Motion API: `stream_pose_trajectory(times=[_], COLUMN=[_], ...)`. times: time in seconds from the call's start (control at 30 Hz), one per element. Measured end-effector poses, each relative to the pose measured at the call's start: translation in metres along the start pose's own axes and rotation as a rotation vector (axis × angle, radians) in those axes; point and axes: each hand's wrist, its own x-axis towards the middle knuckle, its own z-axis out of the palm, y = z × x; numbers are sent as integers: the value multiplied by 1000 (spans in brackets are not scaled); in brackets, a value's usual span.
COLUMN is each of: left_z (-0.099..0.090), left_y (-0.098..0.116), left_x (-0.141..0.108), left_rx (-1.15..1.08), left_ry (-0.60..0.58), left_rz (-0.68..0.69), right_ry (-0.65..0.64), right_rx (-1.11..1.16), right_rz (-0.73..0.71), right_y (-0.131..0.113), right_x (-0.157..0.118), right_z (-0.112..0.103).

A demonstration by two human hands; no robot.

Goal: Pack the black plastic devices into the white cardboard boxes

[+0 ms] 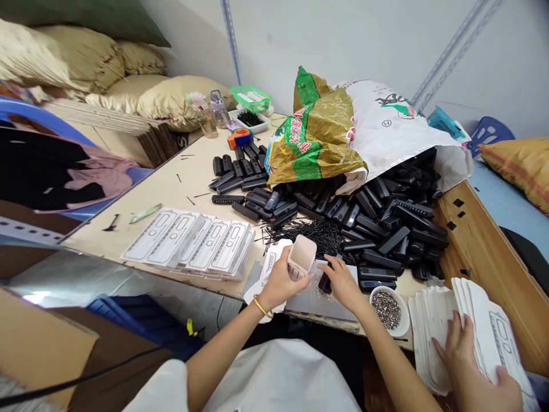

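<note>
My left hand [281, 283], with a gold bangle at its wrist, is closed around a small white carton [302, 252] whose open top faces up. Beneath that hand lie flattened white cartons [271, 264] with printed outlines. My right hand [341, 281] has its fingers bent over a black oblong plastic part [325, 283] on a grey sheet at the table edge, and seems to grip it. A white bowl [405, 323] of small metal pieces stands beside my right forearm. Thin black sticks [306, 236] lie heaped just beyond both hands.
Many black plastic parts [377, 217] spill from a white sack [386, 131] beside a gold-green bag [321, 137]. Rows of printed white cartons [189, 240] lie left. At right, another person's hand [465, 355] rests on stacked flat cartons [433, 332]. Orange tape [239, 139] sits behind.
</note>
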Motion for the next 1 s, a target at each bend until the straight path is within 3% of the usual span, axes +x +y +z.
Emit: stream_pose_trajectory(times=[0.1,0.2,0.27,0.37,0.4,0.47,0.57,0.63,0.7,0.77,0.9,1.0], left_z=[-5,-3,0,6,9,16,27,31,34,37,44,49], left_y=[-1,-2,0,4,6,10,11,9,6,0,-15,-25], left_x=[3,3,2,-1,-1,-3,-6,-7,-7,-6,-3,-1], left_rx=[91,193,276,417,453,487,431,317,181,85,2,-30], left_ry=[-22,-102,-162,-217,-218,-194,-110,-47,8,54,105,130], left_rz=[-163,-209,-222,-215,-192,-123,-40,-19,-4,8,-7,-62], right_ry=[-40,18,237,706,785,712,428,385,392,222,158,169], right_rx=[-307,-199,39,457,552,612,500,407,274,17,-50,-35], right_rz=[-66,-79,77,359,391,375,259,216,299,344,313,273], right_y=[17,21,14,-11,-21,-41,-48,-35,-13,8,27,35], right_x=[-4,0,3,7,8,10,19,33,51,66,74,70], right_z=[-5,-17,-33,-57,-62,-66,-58,-49,-37,-23,0,0])
